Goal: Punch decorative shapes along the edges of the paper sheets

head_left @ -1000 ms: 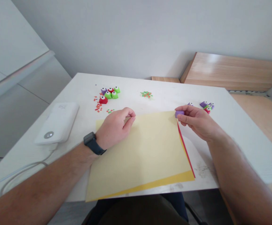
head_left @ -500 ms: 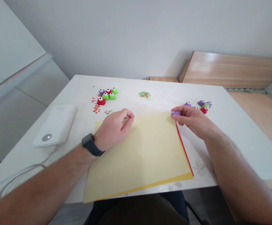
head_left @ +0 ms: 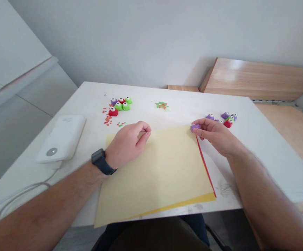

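A stack of paper sheets (head_left: 156, 170), pale yellow on top with darker yellow and red edges showing below, lies on the white table. My left hand (head_left: 130, 143), with a dark watch on its wrist, rests over the stack's far left part. Its thumb and index finger are pinched close together by the far edge; whatever is between them is too small to make out. At the far right corner of the stack, my right hand (head_left: 212, 134) grips a small purple piece (head_left: 194, 128) between thumb and fingers. That piece's underside and right end are hidden.
Red, green and purple eyed pieces (head_left: 118, 105) cluster at the far left, others (head_left: 229, 118) beyond my right hand. Small red and green bits (head_left: 162, 105) lie scattered. A white power bank (head_left: 62, 139) with a cable (head_left: 36, 184) sits left on the table (head_left: 266, 167).
Both hands keep almost the same place and grip. The view has shifted very slightly; the purple piece stays at the paper's corner.
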Demonstrator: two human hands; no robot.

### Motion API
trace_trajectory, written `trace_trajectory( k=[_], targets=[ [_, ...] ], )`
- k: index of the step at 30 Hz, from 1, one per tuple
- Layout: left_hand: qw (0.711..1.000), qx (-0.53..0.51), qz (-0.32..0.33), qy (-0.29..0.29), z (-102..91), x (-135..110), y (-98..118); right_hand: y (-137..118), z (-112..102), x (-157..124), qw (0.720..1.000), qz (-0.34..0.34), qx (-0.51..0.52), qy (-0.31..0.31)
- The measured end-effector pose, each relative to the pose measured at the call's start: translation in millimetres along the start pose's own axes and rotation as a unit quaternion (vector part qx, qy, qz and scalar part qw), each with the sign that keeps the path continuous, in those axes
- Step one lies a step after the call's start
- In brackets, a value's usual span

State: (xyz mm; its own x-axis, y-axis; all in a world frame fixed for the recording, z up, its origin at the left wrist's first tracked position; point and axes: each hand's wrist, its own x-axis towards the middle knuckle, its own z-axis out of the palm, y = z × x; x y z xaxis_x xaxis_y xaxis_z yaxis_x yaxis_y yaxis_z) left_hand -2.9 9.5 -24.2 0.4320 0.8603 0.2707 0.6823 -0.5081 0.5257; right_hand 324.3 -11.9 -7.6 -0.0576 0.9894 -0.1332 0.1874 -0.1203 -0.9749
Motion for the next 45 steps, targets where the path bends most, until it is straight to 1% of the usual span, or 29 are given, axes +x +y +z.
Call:
trace_trajectory(
  k=[6,12,20,25,36,45],
  targets=[
    [1.0,0.0,-0.01,-0.001,-1.2,-0.4,2.3,-1.1,1.1,-0.3,1.0,0.001,0.014,0.002],
    [1.0,-0.001,-0.008,0.0,-1.2,-0.3,2.0,1.0,2.1,-0.6,0.999,0.02,0.044,-0.001],
    [1.0,0.004,-0.001,-0.001,0.1,-0.3,0.0,4.5,1.9,0.2,0.999,0.028,0.026,-0.002],
    [1.0,0.006,0.009,0.001,0.9,-1.1,-0.6,4.2,1.5,0.3,0.999,0.037,0.036,-0.006],
    [1.0,0.003,-0.001,-0.004,-2.0,-1.8,2.2,3.6,2.6,0.9,0.998,0.037,0.048,0.006],
    [1.0,0.008,0.008,-0.002,-1.0,-2.7,1.4,7.8,1.4,2.5,0.997,0.036,0.069,0.017]
  ],
)
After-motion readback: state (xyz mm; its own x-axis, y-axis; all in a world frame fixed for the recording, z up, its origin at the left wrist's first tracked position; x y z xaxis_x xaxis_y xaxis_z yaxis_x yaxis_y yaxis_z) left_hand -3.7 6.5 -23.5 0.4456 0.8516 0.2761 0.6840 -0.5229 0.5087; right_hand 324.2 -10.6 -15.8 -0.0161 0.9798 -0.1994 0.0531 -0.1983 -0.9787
